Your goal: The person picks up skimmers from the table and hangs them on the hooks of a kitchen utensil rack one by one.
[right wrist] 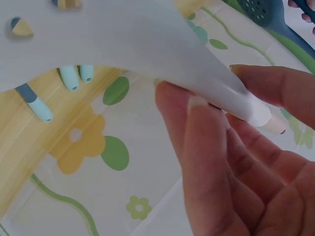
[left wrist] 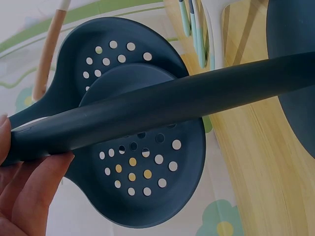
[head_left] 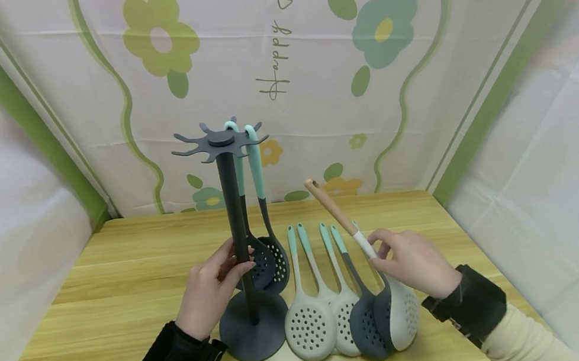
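My left hand (head_left: 208, 291) grips the dark post of a utensil stand (head_left: 233, 211), fingers and thumb round it above the round base. Two dark skimmers (head_left: 279, 259) with mint handles hang from the stand's hooked top; in the left wrist view their perforated bowls (left wrist: 135, 206) overlap behind the post. My right hand (head_left: 411, 262) pinches the white neck (right wrist: 211, 83) of a white skimmer (head_left: 404, 319) with a wooden handle (head_left: 331, 204). That skimmer is tilted, handle up and to the left, and partly covers a dark one. Its bowl is cut off in the right wrist view.
Several utensils lie on the wooden table (head_left: 120, 295) between the hands, handles pointing away: pale skimmers (head_left: 310, 327) and dark ones (head_left: 367, 326), with mint handle ends. A flower-printed cloth (head_left: 285, 145) hangs behind the table, and pale cloth walls flank both sides.
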{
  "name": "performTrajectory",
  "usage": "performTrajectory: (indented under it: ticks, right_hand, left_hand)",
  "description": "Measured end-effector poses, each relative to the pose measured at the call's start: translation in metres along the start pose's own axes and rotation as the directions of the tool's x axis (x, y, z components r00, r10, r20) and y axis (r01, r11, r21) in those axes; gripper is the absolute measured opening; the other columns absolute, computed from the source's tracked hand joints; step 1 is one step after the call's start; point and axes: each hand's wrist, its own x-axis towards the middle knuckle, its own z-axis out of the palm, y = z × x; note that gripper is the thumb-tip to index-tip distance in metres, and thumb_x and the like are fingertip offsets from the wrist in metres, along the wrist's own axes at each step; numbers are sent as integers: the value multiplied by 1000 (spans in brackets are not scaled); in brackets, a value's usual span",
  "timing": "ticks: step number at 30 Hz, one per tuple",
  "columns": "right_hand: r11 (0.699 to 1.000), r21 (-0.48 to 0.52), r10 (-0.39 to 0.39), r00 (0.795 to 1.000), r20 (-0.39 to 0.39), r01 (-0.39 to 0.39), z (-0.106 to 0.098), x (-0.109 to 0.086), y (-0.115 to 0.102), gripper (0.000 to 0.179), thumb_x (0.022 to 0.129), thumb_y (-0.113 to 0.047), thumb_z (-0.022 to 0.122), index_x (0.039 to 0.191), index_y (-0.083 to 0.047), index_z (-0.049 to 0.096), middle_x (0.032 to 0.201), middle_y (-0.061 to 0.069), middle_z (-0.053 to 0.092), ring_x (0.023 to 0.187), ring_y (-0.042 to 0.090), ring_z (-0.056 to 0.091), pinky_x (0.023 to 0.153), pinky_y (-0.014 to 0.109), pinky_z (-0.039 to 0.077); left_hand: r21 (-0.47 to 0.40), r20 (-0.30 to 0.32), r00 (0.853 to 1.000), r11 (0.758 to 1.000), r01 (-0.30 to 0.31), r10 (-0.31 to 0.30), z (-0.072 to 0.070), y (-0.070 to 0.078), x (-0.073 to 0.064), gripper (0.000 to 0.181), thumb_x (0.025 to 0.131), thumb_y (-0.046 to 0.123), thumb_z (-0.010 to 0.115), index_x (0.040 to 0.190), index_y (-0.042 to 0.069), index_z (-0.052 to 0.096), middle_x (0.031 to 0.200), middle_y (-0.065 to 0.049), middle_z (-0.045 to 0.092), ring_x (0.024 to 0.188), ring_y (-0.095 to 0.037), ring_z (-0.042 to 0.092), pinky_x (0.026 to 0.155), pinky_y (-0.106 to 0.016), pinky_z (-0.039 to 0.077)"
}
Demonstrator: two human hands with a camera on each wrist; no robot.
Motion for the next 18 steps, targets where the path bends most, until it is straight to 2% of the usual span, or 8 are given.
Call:
performTrajectory:
  ticks: [9,18]
  right_hand:
    - [999,-20,-30,999,-18,30,-2,-1,-9,27,85,-12,73,110,-3,70,73,-4,66,52,5,50,45,27,47]
    - [997,-30,-71,997,-36,70,-2,-4,-15,24,85,-12,73,108,-4,70,72,-6,64,50,2,47,45,25,45]
  left_hand:
    - [13,-3,1000,1000,10,-10,0,0,0,40,88,9,71,125,-6,67,97,-15,78,86,-25,76,71,-36,62]
    - [20,-14,1000,1000,-19,19,1,0,0,39,87,8,71,123,-6,68,96,-14,78,84,-24,76,70,-34,62]
